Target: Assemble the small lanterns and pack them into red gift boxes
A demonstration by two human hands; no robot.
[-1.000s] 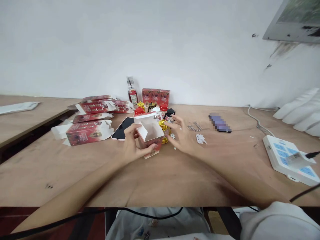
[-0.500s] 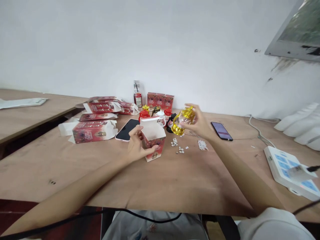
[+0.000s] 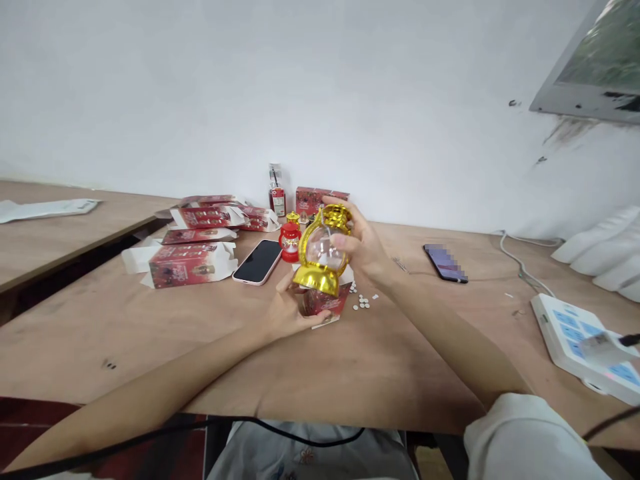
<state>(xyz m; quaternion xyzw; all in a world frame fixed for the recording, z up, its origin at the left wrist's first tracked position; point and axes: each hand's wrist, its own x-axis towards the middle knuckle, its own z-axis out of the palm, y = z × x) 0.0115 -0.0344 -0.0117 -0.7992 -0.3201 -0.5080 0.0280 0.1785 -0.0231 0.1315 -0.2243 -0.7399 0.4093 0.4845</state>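
The left hand (image 3: 283, 317) grips the red carton (image 3: 334, 302), and the right hand (image 3: 363, 250) holds the gold lantern (image 3: 324, 252), tilted, over the carton's top. On the desk (image 3: 360, 373), a phone (image 3: 258, 261) lies left of the carton, white discs (image 3: 364, 303) right of it, a red lantern (image 3: 289, 243) behind it.

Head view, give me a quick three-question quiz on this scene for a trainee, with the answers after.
1. True or false: the right hand holds a gold lantern.
2. What does the left hand hold? A) a bottle B) a box C) a red lantern
3. How many phones lie on the table?

Key:
1. True.
2. B.
3. Two: one to the left of the hands, the other phone to their right.
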